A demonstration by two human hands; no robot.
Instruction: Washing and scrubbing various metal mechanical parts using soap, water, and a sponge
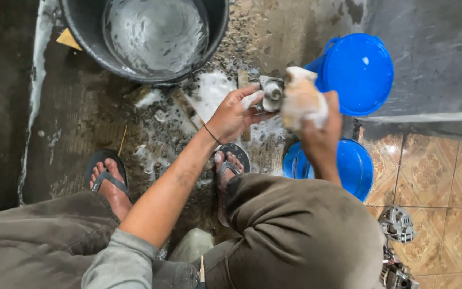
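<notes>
My left hand grips a small grey metal machine part covered in soap foam, held above the wet ground between my knees. Pressed against the part's right side is a soapy pale cloth or sponge, and my right hand is closed around it. Both hands are raised in front of me, close together.
A large black tub of soapy water stands ahead. Two blue plastic containers sit to the right. Sandalled feet rest on foamy concrete with wooden sticks. Metal machine parts lie on the tiled floor at right.
</notes>
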